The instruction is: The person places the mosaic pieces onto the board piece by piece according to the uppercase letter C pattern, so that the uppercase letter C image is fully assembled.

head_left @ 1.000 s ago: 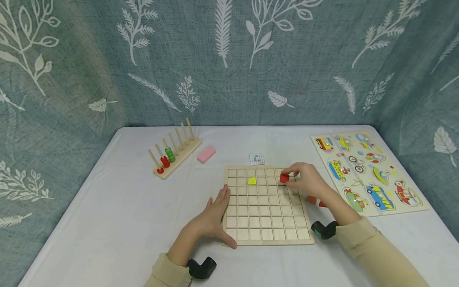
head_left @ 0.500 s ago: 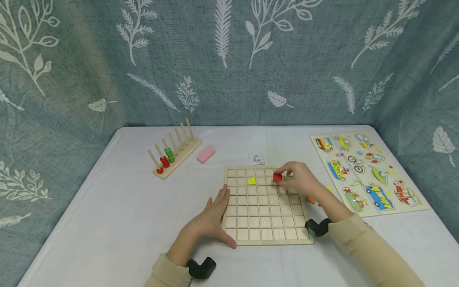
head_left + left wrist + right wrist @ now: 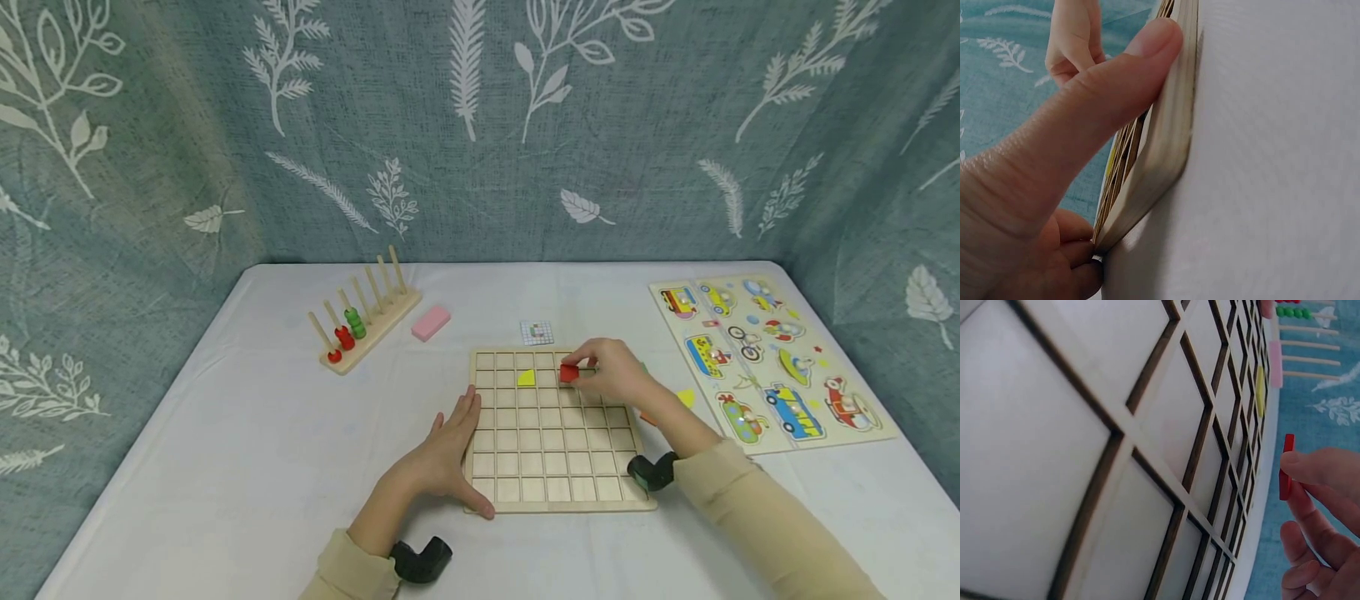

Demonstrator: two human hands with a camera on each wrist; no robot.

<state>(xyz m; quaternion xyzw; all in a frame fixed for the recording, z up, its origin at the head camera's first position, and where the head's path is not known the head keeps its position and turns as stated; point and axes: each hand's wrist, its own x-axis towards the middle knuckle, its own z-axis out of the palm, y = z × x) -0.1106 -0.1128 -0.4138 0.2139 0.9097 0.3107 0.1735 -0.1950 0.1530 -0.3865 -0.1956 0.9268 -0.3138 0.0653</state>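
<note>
– Doing what, closest in?
– Resting the left hand [image 3: 441,458] against the left edge of the grid board [image 3: 543,440], thumb spread wide from fingers, unmoved.
– And farther out?
– Pinching the red tile [image 3: 569,373] with the right hand's [image 3: 611,369] fingers. Carried leftward above the far rows, now nearer the yellow piece [image 3: 527,378], apparently not yet set down.

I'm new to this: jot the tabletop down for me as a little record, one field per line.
Right hand: pinches a red piece, held above the grid board
Left hand: rests against the grid board's left side
In the grid: a yellow piece
Beyond the grid: small patterned card
Far left: pink block; peg rack with red and green beads
Right: picture puzzle
</note>
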